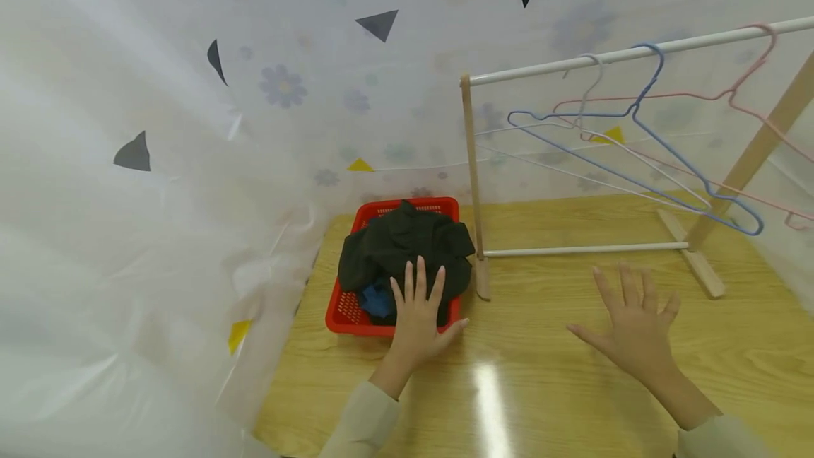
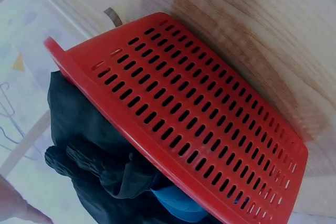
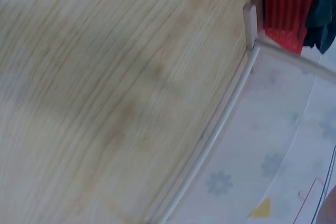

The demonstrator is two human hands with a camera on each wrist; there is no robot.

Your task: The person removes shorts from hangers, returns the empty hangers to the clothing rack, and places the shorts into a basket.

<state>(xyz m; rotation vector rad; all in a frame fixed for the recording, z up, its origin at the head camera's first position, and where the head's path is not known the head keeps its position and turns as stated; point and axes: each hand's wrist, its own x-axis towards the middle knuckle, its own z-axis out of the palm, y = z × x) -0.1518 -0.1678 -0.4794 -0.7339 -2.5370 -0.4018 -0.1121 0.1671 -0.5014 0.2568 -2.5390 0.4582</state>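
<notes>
A red plastic basket [image 1: 337,320] with slotted walls stands on the table, heaped with dark clothes [image 1: 407,239]. A bit of blue cloth [image 1: 377,300] shows among them near the front left corner. My left hand [image 1: 416,320] is spread over the basket's front right part, fingers straight, holding nothing; whether it touches the rim cannot be told. In the left wrist view the basket's wall [image 2: 199,124] fills the middle, and part of that hand [image 2: 16,203] shows at the lower left. My right hand [image 1: 636,334], fingers spread, hovers over the table to the right and holds nothing.
Behind the hands stands a clothes rack with wooden legs and a white top rail [image 1: 528,75]. A white hanger [image 1: 598,76], a blue hanger [image 1: 687,168] and a pink hanger [image 1: 731,90] hang from it. Patterned sheeting [image 1: 280,20] closes off the back and left.
</notes>
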